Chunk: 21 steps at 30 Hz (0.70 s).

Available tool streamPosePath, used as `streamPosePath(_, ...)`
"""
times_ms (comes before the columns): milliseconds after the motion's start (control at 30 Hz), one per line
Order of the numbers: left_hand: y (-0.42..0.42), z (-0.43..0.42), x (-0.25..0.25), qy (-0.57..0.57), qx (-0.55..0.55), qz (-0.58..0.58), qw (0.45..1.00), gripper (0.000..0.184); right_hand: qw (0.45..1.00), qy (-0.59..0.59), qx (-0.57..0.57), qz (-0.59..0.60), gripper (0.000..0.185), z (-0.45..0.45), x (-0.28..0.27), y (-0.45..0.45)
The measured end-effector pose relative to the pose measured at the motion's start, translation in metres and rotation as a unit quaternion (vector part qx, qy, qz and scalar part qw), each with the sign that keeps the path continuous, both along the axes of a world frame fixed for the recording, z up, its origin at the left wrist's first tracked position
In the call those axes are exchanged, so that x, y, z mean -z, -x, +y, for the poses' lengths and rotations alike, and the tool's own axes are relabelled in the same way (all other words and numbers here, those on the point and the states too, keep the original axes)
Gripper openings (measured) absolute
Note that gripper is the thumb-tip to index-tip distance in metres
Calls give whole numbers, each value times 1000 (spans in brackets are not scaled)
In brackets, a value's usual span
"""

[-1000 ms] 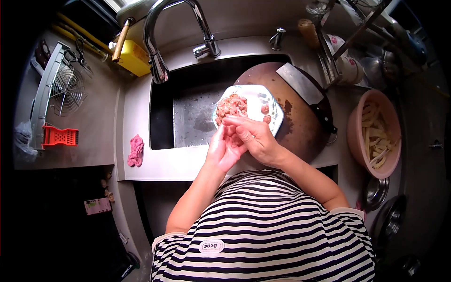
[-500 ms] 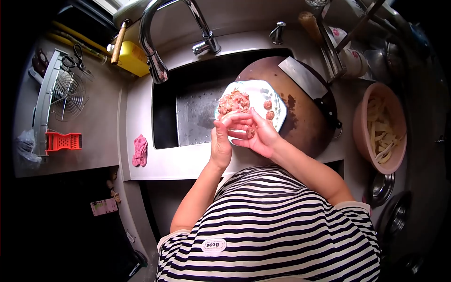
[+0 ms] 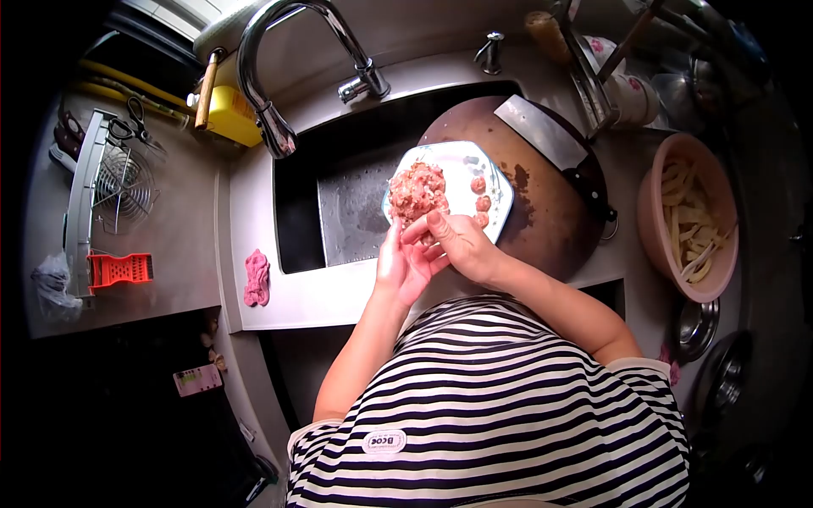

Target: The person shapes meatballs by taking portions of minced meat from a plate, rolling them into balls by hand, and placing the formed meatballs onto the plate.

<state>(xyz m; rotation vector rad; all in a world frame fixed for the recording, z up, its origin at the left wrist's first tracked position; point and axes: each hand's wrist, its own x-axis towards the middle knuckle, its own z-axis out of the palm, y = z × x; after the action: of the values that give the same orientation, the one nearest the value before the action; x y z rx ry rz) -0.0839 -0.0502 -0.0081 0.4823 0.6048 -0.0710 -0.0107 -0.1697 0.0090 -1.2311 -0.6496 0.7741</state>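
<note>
A white hexagonal plate (image 3: pixel 461 159) carries a mound of pink minced meat (image 3: pixel 417 190) on its left side and three small meatballs (image 3: pixel 483 203) in a row on its right. At its near edge my left hand (image 3: pixel 402 267) is turned palm up and cupped. My right hand (image 3: pixel 466 247) lies over the left fingers, its thumb and fingers bent together close to the mound's lower edge. A bit of meat, apparently a meatball (image 3: pixel 428 240), shows between the two hands, mostly hidden by the right fingers.
A round cutting board (image 3: pixel 542 245) spans the sink's right side, with a cleaver (image 3: pixel 542 134) on it. The faucet (image 3: pixel 275 127) arches over the sink (image 3: pixel 351 229) at the left. A pink basin (image 3: pixel 650 220) of pale strips stands right. A pink cloth (image 3: pixel 257 278) lies on the left rim.
My left palm has turned upward, and my right hand has rolled over it. The meatball seen in my right palm is now mostly covered. A third meatball shows on the plate.
</note>
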Motion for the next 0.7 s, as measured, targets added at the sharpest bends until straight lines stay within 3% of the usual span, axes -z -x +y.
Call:
streamPosePath(67, -3, -3, -17, 22, -3, 43, 999, 46, 999, -4, -8, -34, 61, -3, 2, 0)
streamPosePath(100, -1, 3, -4, 32, 21, 11, 999, 44, 999, -6, -13, -51, 62, -3, 3, -1)
streamPosePath(200, 6, 22, 31, 105, 49, -68, 991, 41, 996, -60, 11, 65, 64, 0, 2, -7)
streamPosePath(300, 5, 22, 19, -4, 25, -34, 999, 46, 979, -64, 47, 190, 63, -2, 2, -15)
streamPosePath(333, 4, 11, 0, -108, 2, -43, 993, 54, 967, -49, 64, 240, 62, -3, 2, -16)
streamPosePath(467, 0, -7, -42, -270, 47, -194, 942, 71, 919, -24, 66, 388, 53, -2, 21, -13)
streamPosePath(600, -5, -3, -43, -342, -17, -190, 920, 68, 891, 20, 21, 452, 39, -1, 13, -10)
streamPosePath(700, -5, 4, -33, -364, -54, -96, 925, 52, 896, 9, 1, 443, 37, -9, 5, -7)
